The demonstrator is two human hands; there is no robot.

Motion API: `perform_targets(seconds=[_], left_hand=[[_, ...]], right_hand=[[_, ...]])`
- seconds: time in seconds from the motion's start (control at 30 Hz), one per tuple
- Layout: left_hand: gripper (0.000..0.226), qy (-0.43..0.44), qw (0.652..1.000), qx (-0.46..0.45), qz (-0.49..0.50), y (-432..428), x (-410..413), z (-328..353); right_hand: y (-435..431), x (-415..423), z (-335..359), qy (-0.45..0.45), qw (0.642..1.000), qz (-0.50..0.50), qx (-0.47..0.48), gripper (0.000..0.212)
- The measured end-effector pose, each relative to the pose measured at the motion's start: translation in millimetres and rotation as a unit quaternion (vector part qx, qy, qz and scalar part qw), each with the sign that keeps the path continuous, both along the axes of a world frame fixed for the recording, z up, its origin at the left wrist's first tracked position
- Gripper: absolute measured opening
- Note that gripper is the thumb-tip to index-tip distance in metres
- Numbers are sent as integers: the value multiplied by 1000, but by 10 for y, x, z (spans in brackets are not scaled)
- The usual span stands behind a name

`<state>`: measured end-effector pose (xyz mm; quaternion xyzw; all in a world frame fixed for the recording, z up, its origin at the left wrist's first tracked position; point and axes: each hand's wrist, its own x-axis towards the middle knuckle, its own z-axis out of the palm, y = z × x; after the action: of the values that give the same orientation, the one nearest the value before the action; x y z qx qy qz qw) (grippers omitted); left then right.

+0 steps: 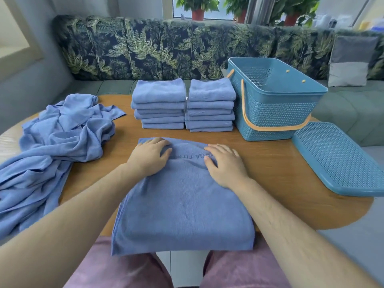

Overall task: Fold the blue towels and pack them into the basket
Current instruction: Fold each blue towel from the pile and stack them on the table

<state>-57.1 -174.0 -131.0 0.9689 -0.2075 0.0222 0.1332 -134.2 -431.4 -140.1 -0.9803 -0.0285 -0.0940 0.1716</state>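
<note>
While both hands lay flat on it, the half-folded blue microfibre towel (182, 204) sat at the near side of the rounded wooden table (270, 163), its near end drooping over the edge onto the person's lap. The left hand (149, 156) and the right hand (224, 165) were spread palm-down by the far edge, pressing and gripping nothing (the left fingertips (160, 141) bent slightly at the hem, though no pinch showed). That overhang was the likeliest trouble: if the hands lifted together, the hanging weight could drag the cloth off the table or skew the next fold. The crumpled heap of unfolded blue towels (58, 138) at the left also spilled over the table's edge and could slide down if one were tugged from it. The two stacks of folded blue towels, the left stack (160, 92) and the right stack (211, 90), looked tall and soft; carried whole, either might slump before it reached the blue woven-pattern plastic basket with an orange handle (276, 113).

Counted: one towel under the hands; two stacks, about six layers each by my reading; one heap, its number impossible to tell; one basket, standing just beside the right stack with nothing seen inside it; one matching blue perforated plastic lid (336, 159), lying flat near the table's right edge.
</note>
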Motion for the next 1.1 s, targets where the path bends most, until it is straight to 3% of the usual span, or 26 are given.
perform_targets(seconds=[0.17,0.37,0.5,0.63,0.73,0.9,1.1], left_hand=[[44,11,1000,-9,-28,165,199,-2],[39,30,990,-127,-59,353,375,-24],[30,3,982,-166,-88,443,345,-133],[37,-17,981,-172,-91,432,372,-166],[37,-43,975,-211,-50,428,365,-163],[34,-60,988,-144,15,492,305,-89],[37,-43,988,-143,35,629,285,-88]], right_hand=[[-87,137,-17,-40,999,-17,8,37],[-379,443,87,-36,997,68,6,20],[-471,461,-8,-87,993,66,42,32],[-495,538,-36,-26,997,46,51,58],[-515,544,-53,-62,996,43,54,42],[-549,543,-43,-94,994,16,49,26],[-577,557,-68,-131,988,40,66,10]])
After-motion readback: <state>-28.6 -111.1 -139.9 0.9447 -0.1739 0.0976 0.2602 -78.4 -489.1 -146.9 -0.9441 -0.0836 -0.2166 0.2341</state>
